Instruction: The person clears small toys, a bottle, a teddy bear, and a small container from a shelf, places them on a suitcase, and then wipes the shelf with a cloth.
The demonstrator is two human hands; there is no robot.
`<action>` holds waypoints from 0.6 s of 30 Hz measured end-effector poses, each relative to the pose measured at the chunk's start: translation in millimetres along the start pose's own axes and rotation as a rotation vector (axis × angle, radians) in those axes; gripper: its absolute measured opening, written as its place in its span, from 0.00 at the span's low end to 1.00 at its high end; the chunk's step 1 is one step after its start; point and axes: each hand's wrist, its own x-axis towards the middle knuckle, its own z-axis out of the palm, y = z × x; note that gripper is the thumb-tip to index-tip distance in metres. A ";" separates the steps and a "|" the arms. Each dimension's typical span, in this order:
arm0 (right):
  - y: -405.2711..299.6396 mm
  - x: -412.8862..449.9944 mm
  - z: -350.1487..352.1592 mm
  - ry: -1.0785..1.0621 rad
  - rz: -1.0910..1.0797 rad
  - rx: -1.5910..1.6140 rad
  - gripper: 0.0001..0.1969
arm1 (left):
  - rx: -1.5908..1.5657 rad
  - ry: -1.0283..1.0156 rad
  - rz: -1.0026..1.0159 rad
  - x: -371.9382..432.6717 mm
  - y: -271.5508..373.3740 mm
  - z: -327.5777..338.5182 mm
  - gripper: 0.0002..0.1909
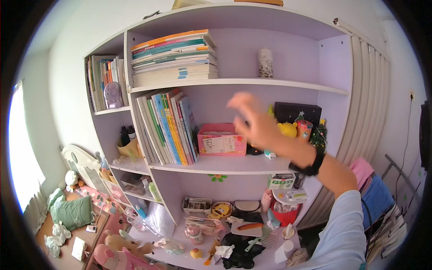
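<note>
My right hand (254, 121) is raised in front of the middle shelf (229, 163), blurred, with its thumb and fingers apart and nothing seen in them. A black wristband (315, 162) circles the wrist. Just beyond the hand stands a pink box (221, 150) with a white label bearing writing. Left of it, several upright books (168, 128) lean together. To the hand's right are a yellow bear-shaped figure (287, 129), an orange-red canister (304, 129), a small Christmas tree (319, 135) and a black box (298, 113). My left hand is out of view.
Overhead, the top shelf (236, 81) bears a stack of books (173, 59) and a speckled white cylinder (265, 63). Below, the desktop holds a black plastic bag (236, 251), a green comb (252, 243) and crumpled tissue (224, 250). A pink bottle (104, 256) stands at lower left.
</note>
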 end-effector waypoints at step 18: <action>260.4 156.0 -70.1 -0.886 0.856 -0.352 0.46 | -0.019 0.239 0.013 -31.3 -1.7 25.8 0.37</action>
